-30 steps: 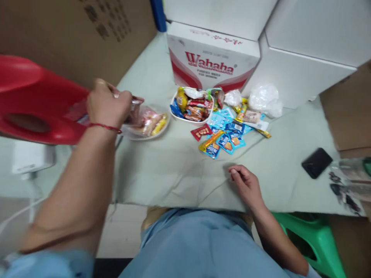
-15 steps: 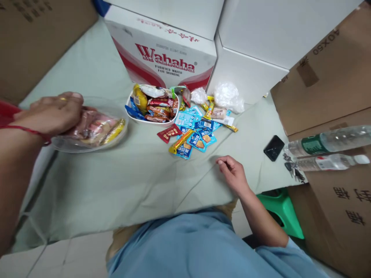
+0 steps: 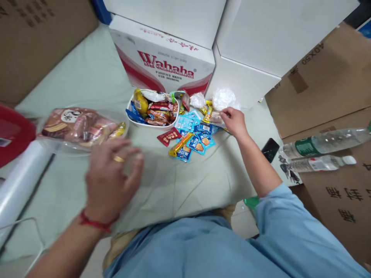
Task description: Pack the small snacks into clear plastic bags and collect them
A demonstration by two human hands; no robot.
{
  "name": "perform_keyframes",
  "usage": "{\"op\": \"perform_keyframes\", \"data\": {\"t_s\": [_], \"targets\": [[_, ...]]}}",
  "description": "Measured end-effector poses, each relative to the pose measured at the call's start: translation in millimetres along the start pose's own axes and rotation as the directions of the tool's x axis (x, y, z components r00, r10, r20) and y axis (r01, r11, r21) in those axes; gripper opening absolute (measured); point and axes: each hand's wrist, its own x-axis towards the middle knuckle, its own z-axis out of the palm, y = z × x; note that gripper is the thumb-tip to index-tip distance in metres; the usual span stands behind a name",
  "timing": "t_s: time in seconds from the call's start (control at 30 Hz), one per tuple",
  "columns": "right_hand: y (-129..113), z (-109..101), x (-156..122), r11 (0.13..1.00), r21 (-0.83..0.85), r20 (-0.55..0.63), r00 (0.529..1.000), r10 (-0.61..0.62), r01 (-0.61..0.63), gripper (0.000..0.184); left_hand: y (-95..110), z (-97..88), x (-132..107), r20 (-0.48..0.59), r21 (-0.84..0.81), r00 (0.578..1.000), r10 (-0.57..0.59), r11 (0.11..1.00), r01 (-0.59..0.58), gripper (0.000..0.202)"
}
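My left hand (image 3: 111, 177), slightly blurred, hovers with fingers apart just in front of a clear plastic bowl (image 3: 58, 150) and holds nothing. Wrapped snacks fill that bowl, among them a brown bread packet (image 3: 65, 121). My right hand (image 3: 235, 122) reaches into the loose snacks, fingers curled together at a pale wrapped snack packet (image 3: 215, 118); whether they grip it is hidden. Nearby lie blue biscuit packets (image 3: 197, 143), a yellow snack stick (image 3: 181, 144) and a red packet (image 3: 169, 136). A white tub (image 3: 155, 125) holds several wrapped snacks.
A Wahaba-style red and white water carton (image 3: 171, 65) and white boxes (image 3: 246, 73) stand behind. Crumpled clear plastic (image 3: 224, 98) lies against them. At right are a phone (image 3: 270, 150), keys (image 3: 290, 173) and two bottles (image 3: 333, 141). A red object (image 3: 14, 135) sits far left.
My left hand has let go of the snacks in the clear bowl and drawn back toward me, to the right. My right hand has moved forward from the table front to the loose snacks.
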Motion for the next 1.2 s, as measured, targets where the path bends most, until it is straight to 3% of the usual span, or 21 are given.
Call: {"op": "perform_keyframes", "data": {"t_s": [0.07,0.13,0.23,0.3,0.37,0.43,0.47,0.53,0.6,0.67,0.73,0.8,0.87,0.93,1.03,1.1,1.2], "targets": [[-17,25,28,0.989,-0.145,0.007,1.0,-0.021,0.022,0.018,9,12.9,-35,0.129,-0.017,0.984,0.122,0.993,-0.12,0.017],[-29,50,47,0.966,-0.249,0.037,0.997,-0.066,0.074,0.029,6,14.3,-63,0.219,-0.046,0.965,0.146,0.989,-0.139,0.017],[-31,78,61,0.924,-0.316,0.148,0.973,-0.177,0.216,0.031,-9,-1.4,-91,0.249,-0.022,0.963,0.107,0.994,-0.104,0.017],[-26,85,67,0.933,-0.306,0.137,0.978,-0.156,0.191,0.023,-17,-16.2,-102,0.237,-0.01,0.969,0.072,0.997,-0.072,0.015],[-19,82,71,0.977,-0.203,0.027,0.998,-0.055,0.059,0.017,-23,-28.9,-110,0.203,-0.016,0.979,0.025,1.0,-0.022,0.013],[-14,70,69,0.995,0.055,-0.071,0.994,0.082,-0.078,0.013,-24,-36.4,-113,0.169,-0.038,0.985,-0.044,0.998,0.051,0.013],[-14,62,64,0.965,0.225,-0.069,0.985,0.156,-0.137,0.014,-23,-37.6,-112,0.163,-0.058,0.983,-0.08,0.994,0.091,0.014],[-16,45,47,0.802,0.546,0.036,0.964,0.265,-0.241,0.02,-17,-34.0,-104,0.182,-0.124,0.972,-0.147,0.977,0.171,0.017],[-22,29,19,0.591,0.743,0.169,0.943,0.288,-0.314,0.028,-6,-21.3,-86,0.249,-0.243,0.947,-0.203,0.934,0.264,0.022],[-31,20,-15,0.433,0.834,0.241,0.932,0.271,-0.342,0.035,11,0.8,-61,0.359,-0.403,0.902,-0.24,0.832,0.381,0.029],[-41,19,-50,0.345,0.866,0.282,0.923,0.261,-0.362,0.039,29,30.6,-34,0.444,-0.545,0.86,-0.25,0.687,0.481,0.037],[-50,24,-83,0.313,0.869,0.311,0.915,0.259,-0.384,0.039,44,63.8,-10,0.395,-0.67,0.879,-0.266,0.572,0.474,0.064],[-58,30,-110,0.312,0.851,0.355,0.901,0.25,-0.422,0.037,53,94.9,8,0.406,-0.713,0.884,-0.232,0.524,0.465,0.086],[-62,34,-129,0.304,0.832,0.402,0.881,0.248,-0.465,0.035,56,119.7,19,0.475,-0.7,0.865,-0.161,0.526,0.483,0.08],[-57,29,-144,0.249,0.854,0.367,0.868,0.334,-0.456,0.034,54,145.3,35,0.524,-0.682,0.835,-0.171,0.503,0.531,0.049],[-48,20,-148,0.216,0.892,0.278,0.859,0.43,-0.397,0.036,54,157.8,54,0.463,-0.732,0.861,-0.209,0.458,0.505,0.046],[-36,8,-151,0.252,0.927,0.109,0.844,0.525,-0.277,0.037,57,169.6,88,0.326,-0.806,0.936,-0.134,0.479,0.349,0.069]]}}
